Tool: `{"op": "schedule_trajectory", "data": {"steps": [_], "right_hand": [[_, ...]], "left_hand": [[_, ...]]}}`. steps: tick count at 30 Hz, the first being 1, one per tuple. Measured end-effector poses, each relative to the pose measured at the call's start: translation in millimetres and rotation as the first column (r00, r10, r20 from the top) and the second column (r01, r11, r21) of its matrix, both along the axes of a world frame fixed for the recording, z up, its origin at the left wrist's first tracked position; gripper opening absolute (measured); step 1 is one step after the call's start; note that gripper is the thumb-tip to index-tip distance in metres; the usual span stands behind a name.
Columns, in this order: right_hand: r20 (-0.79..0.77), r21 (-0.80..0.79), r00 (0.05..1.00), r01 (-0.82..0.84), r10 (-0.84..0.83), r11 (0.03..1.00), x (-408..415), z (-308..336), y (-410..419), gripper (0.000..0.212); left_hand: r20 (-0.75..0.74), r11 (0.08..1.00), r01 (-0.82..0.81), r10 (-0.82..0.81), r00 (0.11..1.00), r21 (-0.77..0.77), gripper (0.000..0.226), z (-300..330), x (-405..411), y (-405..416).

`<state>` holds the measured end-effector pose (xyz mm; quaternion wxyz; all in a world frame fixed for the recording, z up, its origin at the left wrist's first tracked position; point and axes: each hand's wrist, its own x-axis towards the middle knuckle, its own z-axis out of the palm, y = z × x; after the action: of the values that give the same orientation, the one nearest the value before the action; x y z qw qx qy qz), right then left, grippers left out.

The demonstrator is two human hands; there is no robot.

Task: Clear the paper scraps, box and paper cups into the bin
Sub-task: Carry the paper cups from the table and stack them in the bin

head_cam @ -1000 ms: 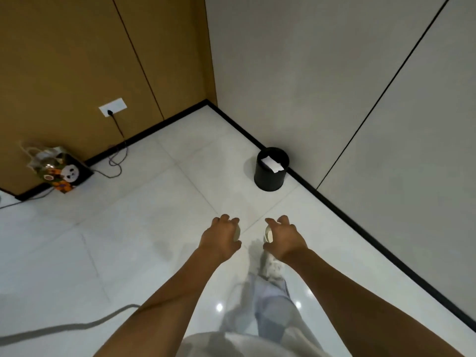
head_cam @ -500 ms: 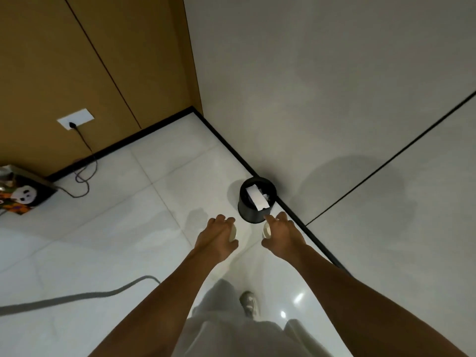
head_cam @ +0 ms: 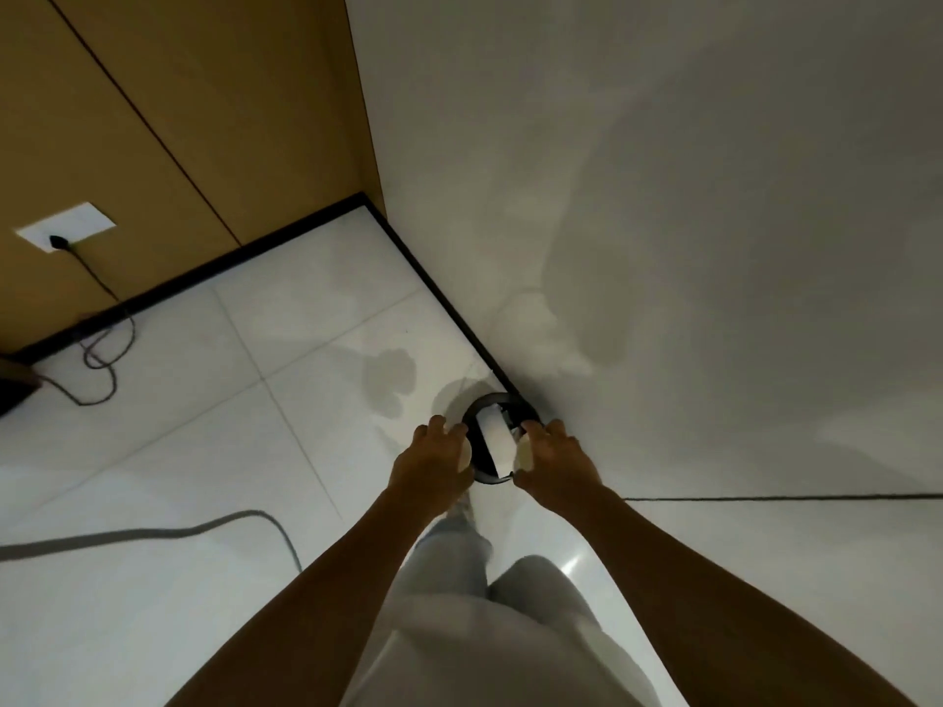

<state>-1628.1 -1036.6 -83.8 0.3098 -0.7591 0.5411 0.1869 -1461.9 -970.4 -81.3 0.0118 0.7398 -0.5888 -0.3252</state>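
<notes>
- Standing over a round black waste bin (head_cam: 472, 411) set on the white tiled floor (head_cam: 214, 451), tight against the black skirting (head_cam: 449, 308) of the pale grey wall (head_cam: 663, 196).
- Left hand (head_cam: 431, 464): fingers curled round a white paper cup (head_cam: 465, 455); only a pale sliver of the cup shows at the thumb side. Hand sits at the bin's left rim.
- Right hand (head_cam: 559, 459): fingers curled round a second white paper cup (head_cam: 524, 456), likewise mostly hidden. Hand sits at the bin's right rim.
- Both cups in hand, above bin level, one either side of the opening.
- Inside the bin: a flat white piece of paper or card (head_cam: 494, 441), tilted against the inner wall.
- Elsewhere: brown wood-panelled wall (head_cam: 178, 119) at left with a white socket plate (head_cam: 66, 233); a dark cord (head_cam: 97, 359) runs from it and loops on the floor. A grey cable (head_cam: 153, 535) crosses the tiles near the left forearm.
</notes>
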Motion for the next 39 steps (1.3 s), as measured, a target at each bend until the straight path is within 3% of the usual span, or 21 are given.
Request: {"op": "schedule_trajectory", "data": {"steps": [10,14,19,28,39], "right_hand": [[0.017,0.085,1.000,0.023,-0.024,0.996,16.3,-83.0,-104.1,0.080],[0.013,0.118,1.000,-0.022,0.020,0.993,15.2,-151.2,-130.3,0.078],[-0.017,0.154,0.998,-0.055,0.058,0.987,13.0,-255.3,-156.0,0.071],[-0.083,0.108,0.987,-0.125,0.134,0.986,5.7,-407.4,-176.9,0.074],[-0.071,0.095,0.979,-0.184,0.191,0.978,16.8,-472.5,-187.9,0.077]], "left_hand": [[-0.011,0.999,-0.004,0.005,1.000,0.045,0.055,-94.0,-1.9,-95.4],[0.006,0.993,-0.101,0.101,0.995,0.066,0.055,-167.2,-13.2,-120.0],[0.027,0.991,-0.097,0.095,0.995,0.090,0.054,-275.5,-34.9,-132.6],[0.031,0.978,-0.183,0.181,0.983,0.104,0.066,-428.8,-65.5,-160.5],[0.102,0.977,-0.187,0.176,0.979,0.104,0.069,-497.1,-69.3,-166.6]]}}
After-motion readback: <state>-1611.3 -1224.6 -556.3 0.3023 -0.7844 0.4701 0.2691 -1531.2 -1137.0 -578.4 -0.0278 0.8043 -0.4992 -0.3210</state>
